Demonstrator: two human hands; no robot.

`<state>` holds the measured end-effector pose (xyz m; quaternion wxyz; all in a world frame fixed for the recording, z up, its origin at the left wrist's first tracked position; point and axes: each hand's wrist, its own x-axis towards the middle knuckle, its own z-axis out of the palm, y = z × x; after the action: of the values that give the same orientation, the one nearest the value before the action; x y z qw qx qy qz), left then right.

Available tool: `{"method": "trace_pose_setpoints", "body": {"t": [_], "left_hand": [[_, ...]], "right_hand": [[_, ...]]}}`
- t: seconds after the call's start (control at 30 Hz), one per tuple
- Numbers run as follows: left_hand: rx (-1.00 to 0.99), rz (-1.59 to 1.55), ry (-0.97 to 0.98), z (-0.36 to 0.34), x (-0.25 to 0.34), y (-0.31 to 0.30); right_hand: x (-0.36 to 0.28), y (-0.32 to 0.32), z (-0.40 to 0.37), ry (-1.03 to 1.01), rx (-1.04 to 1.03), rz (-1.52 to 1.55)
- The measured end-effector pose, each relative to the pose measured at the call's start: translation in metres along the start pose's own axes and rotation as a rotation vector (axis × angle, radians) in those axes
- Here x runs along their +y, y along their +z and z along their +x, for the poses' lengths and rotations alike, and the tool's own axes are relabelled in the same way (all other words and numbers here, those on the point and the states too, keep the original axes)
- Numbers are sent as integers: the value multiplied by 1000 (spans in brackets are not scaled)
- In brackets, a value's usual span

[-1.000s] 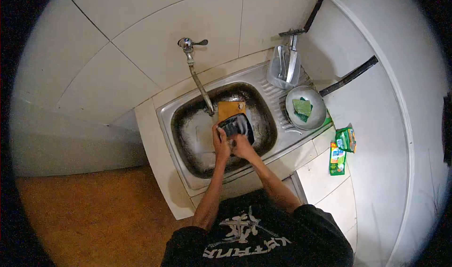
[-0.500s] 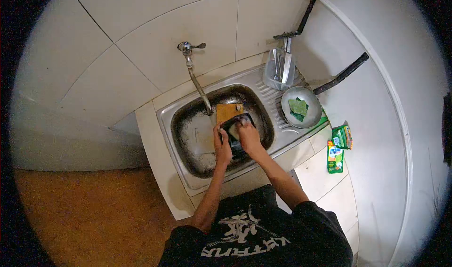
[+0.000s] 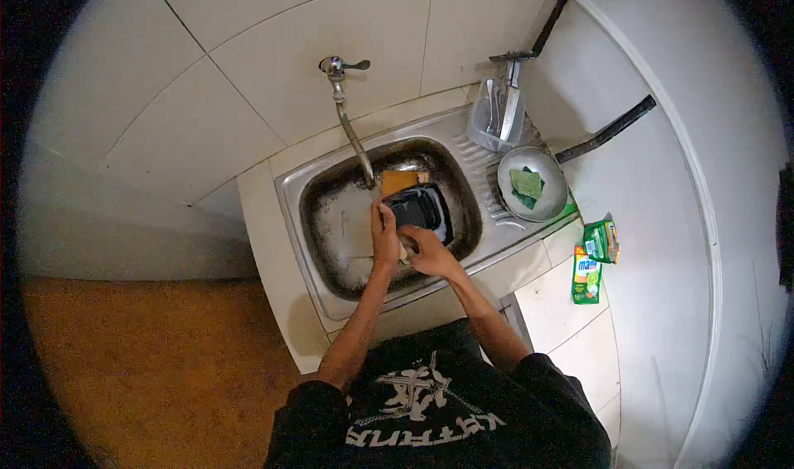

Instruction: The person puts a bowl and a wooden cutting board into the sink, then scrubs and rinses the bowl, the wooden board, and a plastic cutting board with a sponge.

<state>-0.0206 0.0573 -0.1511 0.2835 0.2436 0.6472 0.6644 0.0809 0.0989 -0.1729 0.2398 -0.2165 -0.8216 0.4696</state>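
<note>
A black rectangular container [image 3: 420, 210] with whitish suds along its sides is held tilted over the sink [image 3: 335, 262]. My left hand [image 3: 385, 236] grips its left side, thumb on the rim. Closed around a pale piece [image 3: 404, 251], perhaps a sponge, my right hand [image 3: 432, 254] is at the container's near edge; the fingers hide most of that piece. Behind the container, an orange-brown board [image 3: 399, 181] lies in the sink, partly covered. The faucet spout [image 3: 357, 146] hangs just beyond my left hand.
On the ridged drainboard, a metal bowl [image 3: 556, 200] holds green scouring pads [image 3: 526, 184]. A clear plastic bin [image 3: 482, 126] with knives and other utensils stands behind it. Two green packets [image 3: 586, 275] lie on the tiled counter at the right. Black brackets [image 3: 608, 130] project from the wall.
My right hand has moved from inside the black container toward me, to its near edge. The container's inside now shows more. The view has shifted slightly.
</note>
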Motion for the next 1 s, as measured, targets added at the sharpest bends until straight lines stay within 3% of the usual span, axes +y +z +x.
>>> {"method": "trace_pose_setpoints", "body": {"t": [0.07, 0.1, 0.17, 0.23, 0.37, 0.5, 0.63, 0.7, 0.77, 0.87, 0.97, 1.0], "left_hand": [[-93, -47, -113, 3, -6, -3], [-92, -50, -117, 3, -7, -3], [-69, 96, -16, 3, -10, -3], [-67, 100, -1, -4, 4, 4], [-42, 120, 52, -7, 31, 9], [16, 86, -1, 0, 12, 10], [30, 140, 41, 7, 22, -3], [11, 231, 80, 5, 44, -8], [18, 397, 159, 3, 60, -9], [3, 364, 149, 8, 49, -9], [-5, 356, 96, 4, 47, 0], [-2, 360, 96, 2, 47, 0]], "right_hand": [[3, -1, -4, -50, 33, 1], [3, -6, -6, -5, -78, -133], [4, -17, -12, 49, -189, -268], [-11, -37, -4, 212, -291, -588], [-3, -32, -14, 3, -99, -449], [-37, -18, -4, -4, -53, -242], [-47, -23, -13, -51, -72, -373], [-34, -31, -20, -127, 26, -539], [-37, -51, -18, -48, -44, -585], [-37, -45, -20, 94, -176, -636], [-48, -24, -25, -235, -42, -386], [-59, -24, -23, -237, -42, -382]]}}
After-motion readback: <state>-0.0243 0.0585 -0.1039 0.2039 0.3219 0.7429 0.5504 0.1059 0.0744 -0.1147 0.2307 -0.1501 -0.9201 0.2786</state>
